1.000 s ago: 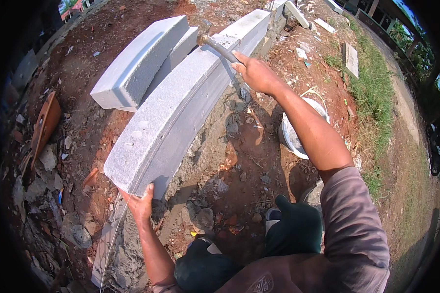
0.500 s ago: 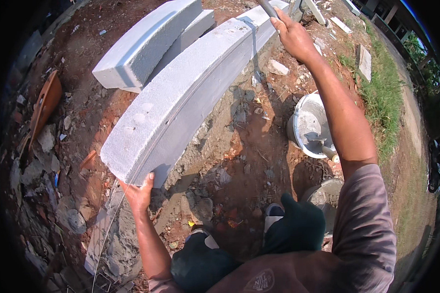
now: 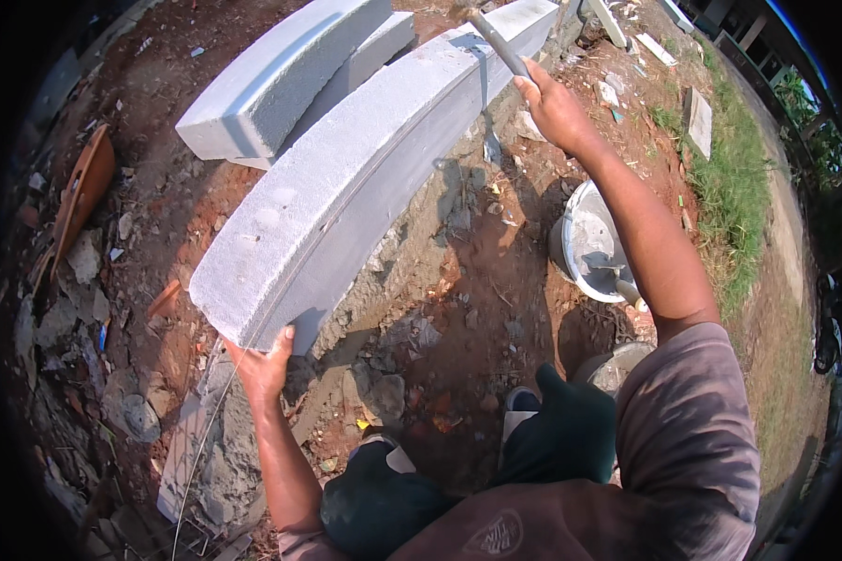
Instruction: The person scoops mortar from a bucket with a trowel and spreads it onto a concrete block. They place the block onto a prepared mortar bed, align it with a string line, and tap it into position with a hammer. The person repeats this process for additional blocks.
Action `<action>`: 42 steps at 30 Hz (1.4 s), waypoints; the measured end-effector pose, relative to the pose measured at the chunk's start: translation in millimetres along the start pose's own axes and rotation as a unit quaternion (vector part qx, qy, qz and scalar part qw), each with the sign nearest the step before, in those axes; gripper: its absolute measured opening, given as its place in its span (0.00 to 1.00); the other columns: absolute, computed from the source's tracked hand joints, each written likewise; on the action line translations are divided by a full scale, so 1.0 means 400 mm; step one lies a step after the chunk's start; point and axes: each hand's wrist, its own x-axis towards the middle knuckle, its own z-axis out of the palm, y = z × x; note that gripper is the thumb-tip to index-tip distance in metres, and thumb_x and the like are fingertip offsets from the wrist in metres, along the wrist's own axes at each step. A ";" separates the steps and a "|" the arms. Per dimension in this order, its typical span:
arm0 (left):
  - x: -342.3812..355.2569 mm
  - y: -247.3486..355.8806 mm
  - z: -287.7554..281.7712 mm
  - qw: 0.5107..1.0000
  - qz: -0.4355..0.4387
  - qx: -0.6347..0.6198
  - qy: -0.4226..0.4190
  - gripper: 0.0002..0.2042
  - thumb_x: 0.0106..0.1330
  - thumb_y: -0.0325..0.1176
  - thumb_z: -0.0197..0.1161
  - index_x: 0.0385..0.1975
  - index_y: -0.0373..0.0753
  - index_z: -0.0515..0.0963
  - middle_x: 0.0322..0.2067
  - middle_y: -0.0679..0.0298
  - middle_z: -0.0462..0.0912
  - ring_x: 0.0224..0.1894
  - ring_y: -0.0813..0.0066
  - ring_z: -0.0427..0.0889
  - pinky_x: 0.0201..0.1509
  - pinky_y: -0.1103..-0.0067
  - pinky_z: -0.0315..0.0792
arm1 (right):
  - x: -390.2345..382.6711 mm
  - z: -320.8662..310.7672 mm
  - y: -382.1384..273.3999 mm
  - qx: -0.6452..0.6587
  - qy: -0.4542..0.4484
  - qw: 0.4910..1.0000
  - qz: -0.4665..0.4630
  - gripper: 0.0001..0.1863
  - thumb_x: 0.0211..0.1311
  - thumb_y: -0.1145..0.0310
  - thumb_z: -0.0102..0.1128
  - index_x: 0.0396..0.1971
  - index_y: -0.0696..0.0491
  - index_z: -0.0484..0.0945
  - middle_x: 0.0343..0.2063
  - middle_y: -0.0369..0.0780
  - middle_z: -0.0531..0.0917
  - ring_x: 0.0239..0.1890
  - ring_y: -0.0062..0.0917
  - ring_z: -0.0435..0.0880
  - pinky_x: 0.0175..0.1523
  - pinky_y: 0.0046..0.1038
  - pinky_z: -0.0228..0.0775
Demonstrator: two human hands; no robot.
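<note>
Pale grey and rough-surfaced, the long block [image 3: 351,168] lies on a strip of rough grey mortar [image 3: 384,262], its near end in the left hand [image 3: 264,365], whose thumb presses the side face while the fingers are mostly hidden at the end. Above and beside its far part, the right hand [image 3: 557,107] is closed round the grey handle of a tool [image 3: 498,44], raised over the top face. Two loose pale-grey blocks [image 3: 281,84] lie left of it; a white round bucket [image 3: 558,247] stands right, beside the right forearm.

A faint emblem [image 3: 496,536] with lettering stands on the brownish shirt [image 3: 580,524].
</note>
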 end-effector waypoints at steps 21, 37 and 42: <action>-0.007 -0.023 -0.020 0.999 -0.038 0.029 -0.001 0.54 0.36 0.46 0.79 0.63 0.35 0.51 0.55 0.49 0.64 0.59 0.56 0.64 0.63 0.63 0.60 | -0.015 -0.056 -0.090 0.078 0.103 0.992 -0.014 0.23 0.69 0.54 0.42 0.54 0.54 0.68 0.36 0.52 0.81 0.43 0.49 0.78 0.48 0.44 0.68; -0.011 -0.007 -0.002 0.999 -0.019 0.007 0.037 0.52 0.38 0.42 0.79 0.64 0.37 0.51 0.56 0.49 0.65 0.60 0.55 0.65 0.62 0.64 0.61 | 0.042 -0.112 -0.068 0.113 0.187 0.974 -0.065 0.20 0.68 0.54 0.44 0.52 0.50 0.70 0.31 0.55 0.80 0.37 0.53 0.78 0.43 0.47 0.68; 0.007 0.005 0.024 0.999 0.019 -0.043 0.012 0.56 0.36 0.44 0.78 0.66 0.39 0.49 0.57 0.49 0.65 0.59 0.55 0.66 0.63 0.63 0.60 | 0.006 -0.014 0.071 -0.057 -0.086 0.990 -0.101 0.24 0.67 0.54 0.45 0.53 0.59 0.69 0.41 0.56 0.79 0.46 0.50 0.77 0.51 0.41 0.67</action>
